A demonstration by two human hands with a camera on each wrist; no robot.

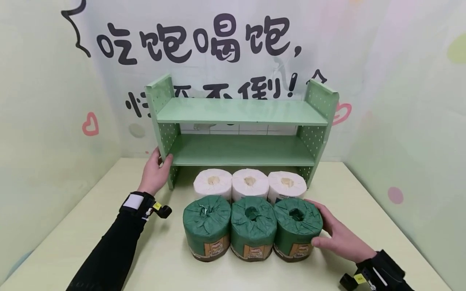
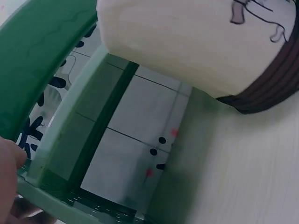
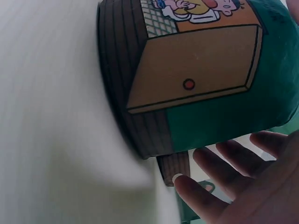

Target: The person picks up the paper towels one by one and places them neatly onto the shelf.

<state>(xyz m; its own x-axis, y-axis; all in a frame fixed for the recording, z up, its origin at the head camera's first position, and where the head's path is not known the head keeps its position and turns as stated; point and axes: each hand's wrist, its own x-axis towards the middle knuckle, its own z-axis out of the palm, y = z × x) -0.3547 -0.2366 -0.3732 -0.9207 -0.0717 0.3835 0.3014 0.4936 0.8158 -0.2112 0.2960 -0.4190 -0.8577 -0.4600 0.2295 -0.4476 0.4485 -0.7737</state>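
A green two-tier shelf rack (image 1: 242, 111) with perforated side panels stands at the back of the table. My left hand (image 1: 154, 174) grips its left side panel (image 1: 168, 139), thumb on the front edge. In front are three toilet rolls in green wrappers: a left one (image 1: 206, 218), a middle one (image 1: 253, 226) and a right one (image 1: 298, 226). My right hand (image 1: 344, 239) lies along the right green roll's outer side, thumb in front and fingers behind. In the right wrist view, its fingers (image 3: 219, 172) look fairly straight and spread beside that roll.
Behind the green rolls stand three white-wrapped rolls, a left one (image 1: 212, 184), a middle one (image 1: 250, 186) and a right one (image 1: 287, 186), at the foot of the rack. The pale table (image 1: 153, 258) meets a printed wall covering (image 1: 225, 72) at the back.
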